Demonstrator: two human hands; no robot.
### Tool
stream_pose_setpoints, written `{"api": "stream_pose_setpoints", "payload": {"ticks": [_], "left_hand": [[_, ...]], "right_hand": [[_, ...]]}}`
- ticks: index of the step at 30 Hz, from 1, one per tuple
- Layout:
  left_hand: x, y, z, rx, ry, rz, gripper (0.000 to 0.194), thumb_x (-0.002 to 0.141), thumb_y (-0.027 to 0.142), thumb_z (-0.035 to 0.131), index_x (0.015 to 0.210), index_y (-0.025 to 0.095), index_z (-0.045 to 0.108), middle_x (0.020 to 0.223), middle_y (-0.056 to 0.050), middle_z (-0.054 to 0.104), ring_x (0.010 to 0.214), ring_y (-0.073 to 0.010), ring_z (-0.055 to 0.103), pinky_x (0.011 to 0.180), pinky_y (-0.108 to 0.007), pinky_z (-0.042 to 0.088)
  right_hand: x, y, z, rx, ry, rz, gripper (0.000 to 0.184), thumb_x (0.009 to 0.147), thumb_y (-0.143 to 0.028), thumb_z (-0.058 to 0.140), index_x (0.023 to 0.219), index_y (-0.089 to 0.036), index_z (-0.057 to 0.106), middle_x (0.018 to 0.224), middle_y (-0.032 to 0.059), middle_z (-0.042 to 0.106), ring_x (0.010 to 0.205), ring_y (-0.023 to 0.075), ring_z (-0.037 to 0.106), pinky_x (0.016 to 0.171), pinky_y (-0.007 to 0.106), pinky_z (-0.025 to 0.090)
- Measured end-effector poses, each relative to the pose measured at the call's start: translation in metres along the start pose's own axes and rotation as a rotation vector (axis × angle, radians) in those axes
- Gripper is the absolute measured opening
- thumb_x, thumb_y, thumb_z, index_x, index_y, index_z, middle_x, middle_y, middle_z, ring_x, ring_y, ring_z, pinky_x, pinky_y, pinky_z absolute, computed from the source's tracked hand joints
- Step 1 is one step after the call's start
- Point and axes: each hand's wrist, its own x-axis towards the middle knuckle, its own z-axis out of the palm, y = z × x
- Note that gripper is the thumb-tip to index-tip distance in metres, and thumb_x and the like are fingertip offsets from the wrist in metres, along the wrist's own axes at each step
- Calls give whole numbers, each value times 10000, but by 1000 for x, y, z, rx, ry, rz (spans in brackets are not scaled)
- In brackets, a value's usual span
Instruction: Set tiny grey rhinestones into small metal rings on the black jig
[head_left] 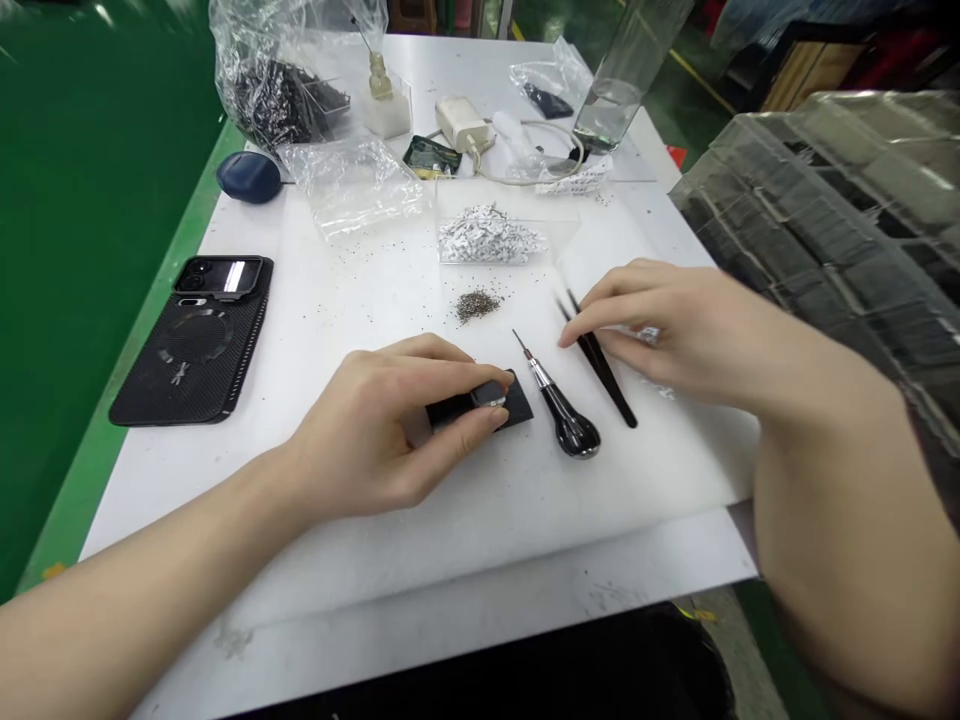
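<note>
My left hand (pixel 405 420) pinches a small dark block (pixel 489 393) with a shiny lower edge between thumb and fingers. Beneath it lies a flat black pad (pixel 519 400), partly covered by the hand. On the right, my right hand (pixel 660 325) has its fingers around black tweezers (pixel 600 370), whose tips look blurred and point away from me. Between the two hands rests a small screwdriver (pixel 559 405) with a bulbous black handle. Beyond it is a little heap of tiny screws (pixel 478 304), with a clear tray (pixel 487 258) of small white pieces behind.
A black phone (pixel 199 340) lies at the left, with a dark blue oval object (pixel 249 177) behind it. Plastic bags (pixel 360 185), a white charger (pixel 460 124) with its cable and a clear container (pixel 611 100) stand farther back. Stacked clear compartment boxes (pixel 817 220) are at the right.
</note>
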Motion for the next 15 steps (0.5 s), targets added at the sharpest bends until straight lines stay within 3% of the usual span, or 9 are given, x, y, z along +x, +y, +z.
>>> {"api": "stream_pose_setpoints", "payload": {"ticks": [2,5,8,10,12,15], "left_hand": [[0,1,0,17,-11,34,228,1065,229,715,1234,193,865,1102,-66,890,990,-204,839,809,-269,703],[6,14,-9,77,-46,35,235,1065,252,714,1229,210,878,1095,-54,895,1018,-224,822,845,-295,679],[17,39,-28,160,-71,-70,199,1037,319,745,1095,242,920,909,-30,861,915,-218,774,697,-265,606],[22,59,-39,113,-185,-82,196,1033,351,744,1057,301,932,834,14,831,747,-162,733,583,-229,537],[20,77,-41,52,-231,-92,199,1034,335,738,1100,327,926,807,42,830,607,-127,668,523,-217,504],[-2,97,-24,-81,-289,-163,213,1058,301,701,1007,265,905,850,19,863,567,-132,679,463,-207,487]], "right_hand": [[1,-3,2,-70,26,31,348,1019,-170,575,1139,-289,880,1108,103,791,991,301,752,855,462,580],[5,-26,5,-59,156,145,308,1077,-276,591,1251,-282,844,1105,106,814,976,290,748,854,451,554],[11,-53,7,59,-15,305,315,1033,-389,696,1310,-258,770,855,17,826,737,239,712,721,406,506],[16,-61,9,52,-153,347,354,975,-372,742,1296,-221,740,812,8,820,707,241,710,677,393,476],[19,-62,11,69,-165,372,354,928,-312,763,1262,-200,735,823,20,828,733,250,732,687,392,487],[19,-58,11,227,-95,417,346,845,-180,766,1190,-193,753,811,19,819,704,223,706,668,380,503]]}}
